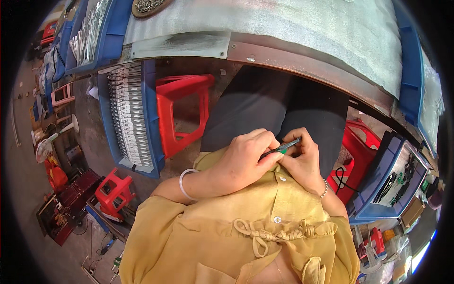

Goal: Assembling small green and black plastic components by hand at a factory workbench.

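Observation:
A slim, dark tool [272,153] with a green part is held between my two hands in front of my lap. My left hand [246,156] is closed, with its thumb and fingers pinching the tool's near end. Curled around the green part and far end is my right hand [305,163], closed as well. The fingers hide much of the piece, so I cannot tell its exact kind. Both hands are below the workbench's front edge, off the bench top.
The metal-covered workbench [293,33] spans the top, with a dish of small metal parts [147,5]. A blue bin [153,118] with rows of silver pieces stands left, beside a red stool [184,85]. Another bin [364,211] with black and green tools stands right.

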`<state>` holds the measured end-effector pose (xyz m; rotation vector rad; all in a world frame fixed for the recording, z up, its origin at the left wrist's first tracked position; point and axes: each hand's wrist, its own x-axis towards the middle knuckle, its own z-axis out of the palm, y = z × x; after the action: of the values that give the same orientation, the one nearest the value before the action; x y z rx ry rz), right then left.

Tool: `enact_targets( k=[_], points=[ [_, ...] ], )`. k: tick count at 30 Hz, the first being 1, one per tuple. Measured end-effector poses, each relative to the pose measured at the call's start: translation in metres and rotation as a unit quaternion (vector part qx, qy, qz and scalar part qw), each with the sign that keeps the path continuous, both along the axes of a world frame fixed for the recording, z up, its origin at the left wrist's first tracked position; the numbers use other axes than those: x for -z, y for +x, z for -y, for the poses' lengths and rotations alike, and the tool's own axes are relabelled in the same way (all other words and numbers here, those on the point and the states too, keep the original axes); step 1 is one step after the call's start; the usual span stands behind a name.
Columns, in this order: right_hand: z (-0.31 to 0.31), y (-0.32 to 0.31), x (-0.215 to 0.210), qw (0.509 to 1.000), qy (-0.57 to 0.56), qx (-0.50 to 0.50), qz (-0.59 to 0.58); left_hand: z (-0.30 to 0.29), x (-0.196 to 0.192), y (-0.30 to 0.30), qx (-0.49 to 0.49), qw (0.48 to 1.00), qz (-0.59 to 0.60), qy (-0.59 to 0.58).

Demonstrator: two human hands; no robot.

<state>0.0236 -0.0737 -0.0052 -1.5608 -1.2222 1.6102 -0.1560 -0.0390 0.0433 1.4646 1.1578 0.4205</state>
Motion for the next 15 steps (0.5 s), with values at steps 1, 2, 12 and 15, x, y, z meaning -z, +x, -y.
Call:
enact_targets(
  k=[1, 2, 12, 15],
  points=[
    [0.000, -0.001, 0.002, 1.000, 0.000, -0.001, 0.000, 0.000, -0.001, 0.000, -0.001, 1.000, -0.005, -0.004],
    [0.000, -0.001, 0.003, 1.000, -0.004, -0.013, 0.023, -0.001, -0.003, 0.000, -0.002, 1.000, -0.006, -0.003],
    [0.000, 0.001, 0.011, 0.992, -0.008, -0.015, -0.123, 0.004, -0.005, 0.002, -0.028, 1.000, 0.004, 0.007],
    [-0.001, -0.006, 0.012, 0.990, 0.023, 0.018, -0.137, 0.003, -0.005, 0.003, -0.033, 0.999, 0.006, 0.011]
  ],
)
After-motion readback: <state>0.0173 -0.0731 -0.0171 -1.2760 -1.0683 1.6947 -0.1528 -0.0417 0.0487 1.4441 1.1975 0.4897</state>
